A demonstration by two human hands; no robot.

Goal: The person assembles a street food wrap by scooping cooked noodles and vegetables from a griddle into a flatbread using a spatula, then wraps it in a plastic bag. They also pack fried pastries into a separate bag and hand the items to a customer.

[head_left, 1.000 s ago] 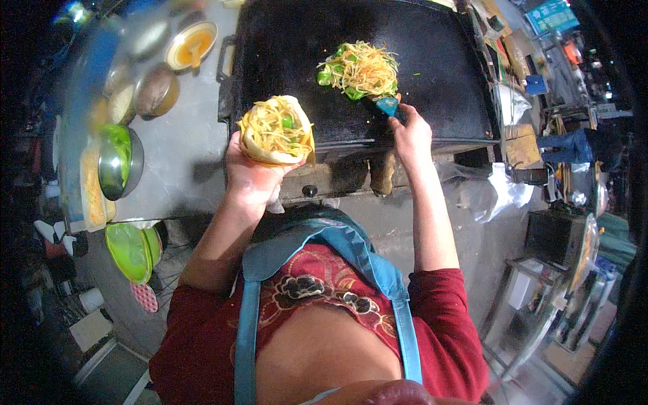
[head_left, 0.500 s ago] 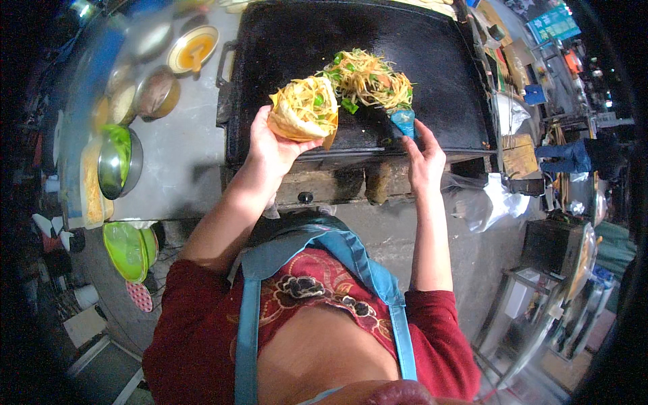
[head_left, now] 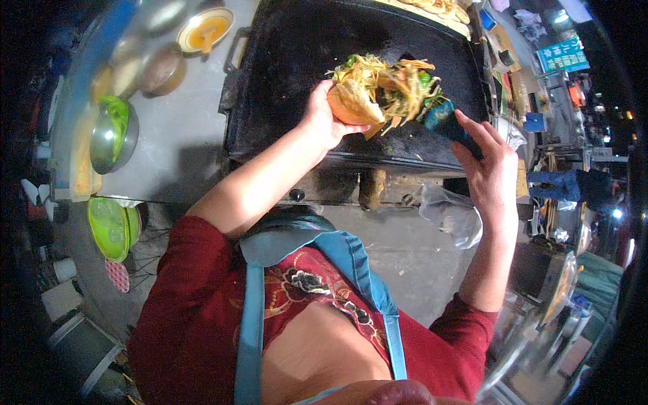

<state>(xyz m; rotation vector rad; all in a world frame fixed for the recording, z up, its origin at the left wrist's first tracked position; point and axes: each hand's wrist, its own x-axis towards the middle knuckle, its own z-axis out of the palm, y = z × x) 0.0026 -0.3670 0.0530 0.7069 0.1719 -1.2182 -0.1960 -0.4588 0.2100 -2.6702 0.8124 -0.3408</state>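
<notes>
My left hand (head_left: 322, 126) is wrapped round a flatbread pocket (head_left: 352, 102) in a piece of yellowish paper, holding it tilted over the black griddle (head_left: 287, 81). Shredded vegetables with green bits bulge from the bread's open top. Against its right side lies a loose heap of shredded vegetables (head_left: 408, 91), partly smeared by motion. In my right hand (head_left: 491, 162) is a scraper (head_left: 442, 120) with a blue part next to the heap; its blade is hidden among the shreds, so I cannot tell its shape.
Flatbreads (head_left: 435, 8) line the griddle's far right edge. On the metal counter at left stand a bowl of orange sauce (head_left: 209, 28) and a steel bowl of green leaves (head_left: 113, 138). Green basins (head_left: 108, 233) are below the counter. A clear plastic bag (head_left: 452, 214) hangs at the griddle's front.
The bread pocket has moved right in my left hand, up against the vegetables. My right hand has shifted right with the scraper, and the heap between them is now bunched and blurred.
</notes>
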